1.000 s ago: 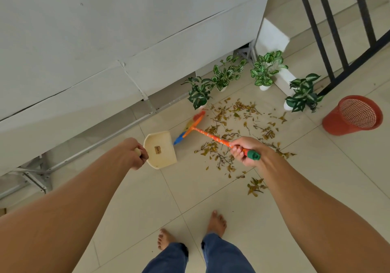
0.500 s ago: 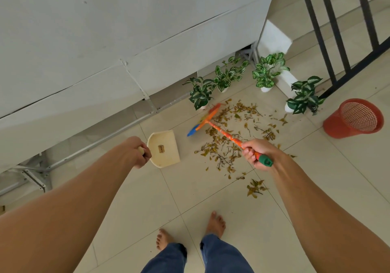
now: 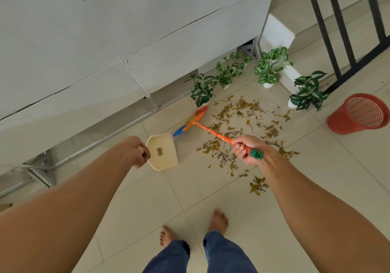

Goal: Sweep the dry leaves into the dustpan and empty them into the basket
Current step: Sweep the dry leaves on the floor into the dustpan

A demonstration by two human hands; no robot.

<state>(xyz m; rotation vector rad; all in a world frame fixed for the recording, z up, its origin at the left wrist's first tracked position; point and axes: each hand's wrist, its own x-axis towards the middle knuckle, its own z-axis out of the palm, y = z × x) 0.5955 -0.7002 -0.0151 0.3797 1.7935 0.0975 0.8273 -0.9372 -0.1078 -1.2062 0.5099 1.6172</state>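
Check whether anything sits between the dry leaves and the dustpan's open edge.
Only bare tile lies between the dry leaves and the dustpan. The broom head is by the pan's far corner, on the pan's side of the leaves, not behind them.

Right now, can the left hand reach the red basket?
Probably not. The left hand grips the dustpan far across from the red mesh basket, with the dry leaves and the right hand between them.
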